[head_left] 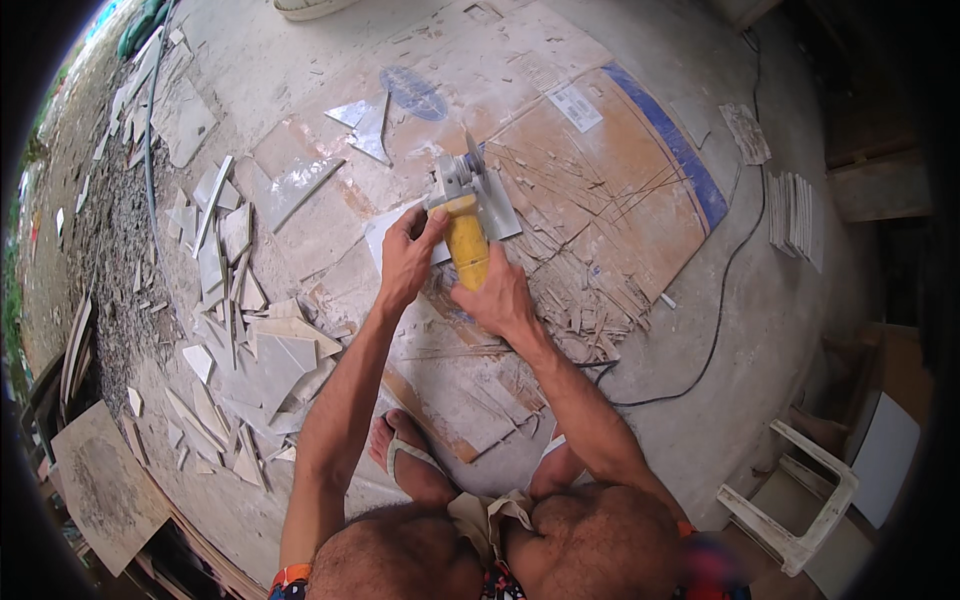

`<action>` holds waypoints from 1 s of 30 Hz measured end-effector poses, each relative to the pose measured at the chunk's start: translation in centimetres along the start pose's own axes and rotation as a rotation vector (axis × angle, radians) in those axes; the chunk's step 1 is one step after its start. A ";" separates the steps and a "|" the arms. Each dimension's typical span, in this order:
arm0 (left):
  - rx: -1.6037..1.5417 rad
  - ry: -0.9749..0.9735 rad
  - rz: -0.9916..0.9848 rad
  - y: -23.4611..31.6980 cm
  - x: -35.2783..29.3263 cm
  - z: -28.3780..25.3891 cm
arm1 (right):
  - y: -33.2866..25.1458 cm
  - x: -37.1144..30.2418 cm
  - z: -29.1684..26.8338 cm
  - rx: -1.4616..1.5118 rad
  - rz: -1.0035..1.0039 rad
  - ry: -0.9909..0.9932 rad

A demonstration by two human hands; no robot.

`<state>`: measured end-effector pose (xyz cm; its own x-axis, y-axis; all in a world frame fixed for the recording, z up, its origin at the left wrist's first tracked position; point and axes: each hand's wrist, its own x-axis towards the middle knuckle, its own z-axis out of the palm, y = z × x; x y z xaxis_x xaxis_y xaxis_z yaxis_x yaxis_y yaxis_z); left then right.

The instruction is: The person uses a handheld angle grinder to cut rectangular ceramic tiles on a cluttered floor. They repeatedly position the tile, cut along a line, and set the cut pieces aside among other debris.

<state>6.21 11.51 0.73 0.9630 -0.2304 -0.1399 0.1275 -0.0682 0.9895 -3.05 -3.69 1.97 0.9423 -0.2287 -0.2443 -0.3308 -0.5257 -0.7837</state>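
Observation:
A yellow angle grinder (467,245) with a grey metal head and a disc at its far end is in front of me, low over the floor. My right hand (498,297) wraps round the rear of its body. Up by the head, my left hand (405,262) is closed on the grinder's left side, its thumb against the yellow collar. Beneath the grinder lies a pale grey tile piece (502,208), partly hidden by the tool and my left hand. I cannot make out whether the disc touches the tile.
Dusty flattened cardboard (625,170) covers the floor under the work, strewn with thin tile strips (590,310). Broken tile pieces (285,365) are heaped at left. A black cord (715,340) curves along the right, near stacked tile strips (790,215). A white plastic stool (840,490) lies lower right.

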 end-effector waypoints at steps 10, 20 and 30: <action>0.119 -0.018 -0.054 0.4 0.1 -0.2 | 0.2 0.2 0.0 -0.034 -0.019 -0.002; 0.120 0.021 -0.024 -0.2 0.5 -0.1 | 0.0 0.4 -0.5 -0.020 0.029 -0.042; 0.121 0.027 0.003 0.0 0.1 0.1 | 0.3 0.3 -0.5 -0.023 -0.008 -0.037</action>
<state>6.30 11.37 0.68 0.9695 -0.2049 -0.1343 0.0965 -0.1845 0.9781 -2.86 -4.33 1.88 0.9462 -0.1937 -0.2594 -0.3236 -0.5465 -0.7724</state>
